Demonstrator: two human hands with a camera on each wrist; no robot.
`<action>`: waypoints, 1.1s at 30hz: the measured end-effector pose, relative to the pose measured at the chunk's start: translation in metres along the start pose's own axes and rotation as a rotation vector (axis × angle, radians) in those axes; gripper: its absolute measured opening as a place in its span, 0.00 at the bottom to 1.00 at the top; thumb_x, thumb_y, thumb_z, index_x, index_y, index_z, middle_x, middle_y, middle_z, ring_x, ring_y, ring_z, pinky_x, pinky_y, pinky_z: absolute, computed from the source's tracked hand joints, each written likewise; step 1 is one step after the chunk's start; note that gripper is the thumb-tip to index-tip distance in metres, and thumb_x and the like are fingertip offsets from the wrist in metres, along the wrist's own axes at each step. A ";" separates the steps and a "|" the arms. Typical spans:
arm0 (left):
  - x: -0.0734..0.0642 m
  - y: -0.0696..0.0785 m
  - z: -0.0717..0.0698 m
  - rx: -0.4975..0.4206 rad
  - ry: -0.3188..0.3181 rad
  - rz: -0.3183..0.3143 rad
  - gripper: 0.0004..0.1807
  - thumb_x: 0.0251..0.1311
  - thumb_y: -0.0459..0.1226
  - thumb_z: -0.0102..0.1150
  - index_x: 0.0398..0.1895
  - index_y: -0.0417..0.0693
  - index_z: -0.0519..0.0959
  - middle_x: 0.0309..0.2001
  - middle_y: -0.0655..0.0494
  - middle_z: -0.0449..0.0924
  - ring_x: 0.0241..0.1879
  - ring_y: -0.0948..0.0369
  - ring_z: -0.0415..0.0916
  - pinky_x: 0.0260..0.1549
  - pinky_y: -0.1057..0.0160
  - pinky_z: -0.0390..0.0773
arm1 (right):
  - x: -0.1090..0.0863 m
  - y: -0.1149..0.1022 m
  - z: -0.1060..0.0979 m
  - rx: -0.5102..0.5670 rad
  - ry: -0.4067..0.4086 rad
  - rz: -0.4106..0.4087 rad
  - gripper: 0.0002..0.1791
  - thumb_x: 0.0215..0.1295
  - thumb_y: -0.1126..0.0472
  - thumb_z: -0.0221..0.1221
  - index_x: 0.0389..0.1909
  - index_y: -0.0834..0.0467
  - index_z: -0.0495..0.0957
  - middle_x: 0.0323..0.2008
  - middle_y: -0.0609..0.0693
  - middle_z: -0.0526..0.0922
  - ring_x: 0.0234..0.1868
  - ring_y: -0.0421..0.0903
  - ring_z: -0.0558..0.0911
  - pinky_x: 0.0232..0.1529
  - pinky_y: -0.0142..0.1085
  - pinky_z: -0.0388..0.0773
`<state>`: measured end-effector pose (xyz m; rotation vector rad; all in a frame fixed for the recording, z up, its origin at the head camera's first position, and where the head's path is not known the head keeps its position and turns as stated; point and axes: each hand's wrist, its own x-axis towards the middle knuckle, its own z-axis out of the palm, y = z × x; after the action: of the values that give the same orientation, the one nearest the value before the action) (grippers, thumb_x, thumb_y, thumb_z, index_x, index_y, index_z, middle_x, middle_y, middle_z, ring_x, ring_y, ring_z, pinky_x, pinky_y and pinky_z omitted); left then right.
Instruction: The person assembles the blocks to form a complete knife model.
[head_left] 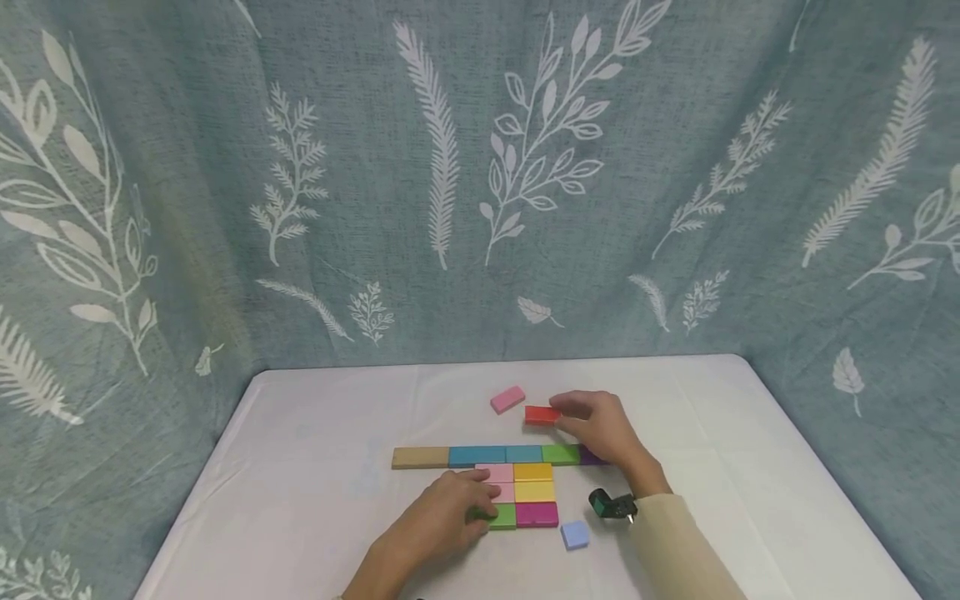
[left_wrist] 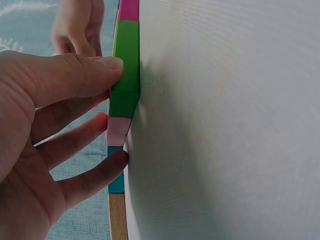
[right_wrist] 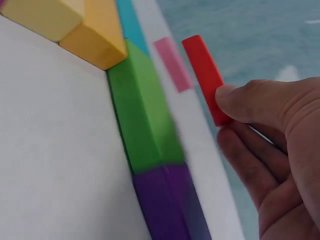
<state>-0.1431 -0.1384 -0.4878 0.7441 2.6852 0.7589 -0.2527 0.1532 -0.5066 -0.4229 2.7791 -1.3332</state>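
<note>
My right hand point(head_left: 603, 429) pinches a red block point(head_left: 540, 415) by one end, thumb against the fingers. In the right wrist view the red block point(right_wrist: 202, 75) stands out beyond the fingertips. My left hand point(head_left: 446, 512) lies over the left side of a block cluster, fingers spread and fairly straight. In the left wrist view its thumb touches the side of a green block point(left_wrist: 127, 70). The cluster also has pink blocks point(head_left: 501, 473), an orange block point(head_left: 532, 472), a yellow block point(head_left: 535, 492) and a magenta block point(head_left: 537, 515).
Behind the cluster runs a row: a tan wooden block point(head_left: 421, 457), two blue ones, a green block point(head_left: 561, 453) and a purple block point(right_wrist: 165, 200). A pink block point(head_left: 507, 399) lies farther back. Near the front is a light blue block point(head_left: 575, 535). Patterned cloth point(head_left: 360, 208) surrounds the white table.
</note>
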 end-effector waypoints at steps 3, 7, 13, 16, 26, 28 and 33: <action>-0.001 0.001 0.000 -0.005 0.006 0.001 0.11 0.65 0.35 0.77 0.48 0.58 0.94 0.61 0.64 0.90 0.75 0.53 0.77 0.76 0.44 0.78 | -0.022 0.002 -0.012 0.014 0.039 0.039 0.18 0.71 0.63 0.72 0.61 0.55 0.89 0.58 0.50 0.92 0.64 0.55 0.89 0.68 0.53 0.86; -0.003 0.000 0.000 -0.011 0.024 0.017 0.11 0.64 0.34 0.77 0.47 0.57 0.94 0.62 0.63 0.90 0.75 0.53 0.77 0.75 0.43 0.78 | -0.052 0.005 -0.030 0.003 0.073 0.061 0.19 0.70 0.64 0.73 0.61 0.55 0.88 0.58 0.51 0.92 0.64 0.55 0.89 0.66 0.51 0.87; -0.002 -0.002 0.002 -0.015 0.041 0.040 0.11 0.64 0.33 0.77 0.47 0.55 0.94 0.62 0.61 0.90 0.75 0.52 0.78 0.76 0.44 0.77 | -0.085 0.014 -0.057 -0.008 0.130 0.026 0.20 0.67 0.69 0.74 0.59 0.57 0.89 0.55 0.52 0.93 0.60 0.55 0.91 0.63 0.47 0.89; -0.002 -0.001 0.003 -0.013 0.038 0.038 0.10 0.64 0.33 0.77 0.47 0.54 0.94 0.62 0.61 0.90 0.75 0.52 0.78 0.76 0.44 0.77 | -0.096 0.016 -0.066 -0.025 0.147 0.014 0.20 0.66 0.69 0.75 0.58 0.57 0.89 0.55 0.53 0.93 0.59 0.55 0.91 0.61 0.47 0.90; -0.002 0.001 0.001 -0.010 0.023 0.014 0.12 0.63 0.34 0.78 0.48 0.57 0.94 0.62 0.63 0.90 0.75 0.53 0.77 0.75 0.44 0.78 | -0.096 0.014 -0.060 -0.032 0.083 0.032 0.21 0.64 0.69 0.76 0.58 0.55 0.90 0.54 0.49 0.93 0.60 0.53 0.90 0.62 0.45 0.89; -0.002 0.001 0.001 -0.014 0.024 0.013 0.12 0.63 0.33 0.78 0.47 0.57 0.94 0.62 0.62 0.90 0.75 0.53 0.77 0.75 0.44 0.78 | -0.094 0.012 -0.054 -0.025 0.058 0.033 0.21 0.65 0.69 0.75 0.58 0.53 0.90 0.55 0.48 0.93 0.60 0.53 0.90 0.63 0.45 0.89; -0.002 0.001 0.001 -0.019 0.017 -0.010 0.11 0.64 0.34 0.78 0.47 0.58 0.94 0.62 0.64 0.90 0.76 0.53 0.76 0.75 0.43 0.78 | -0.087 0.007 -0.040 -0.029 0.003 0.040 0.20 0.66 0.69 0.74 0.56 0.49 0.91 0.55 0.44 0.93 0.62 0.50 0.89 0.64 0.47 0.89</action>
<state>-0.1407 -0.1377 -0.4882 0.7227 2.6905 0.7904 -0.1761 0.2101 -0.4947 -0.3655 2.7963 -1.2884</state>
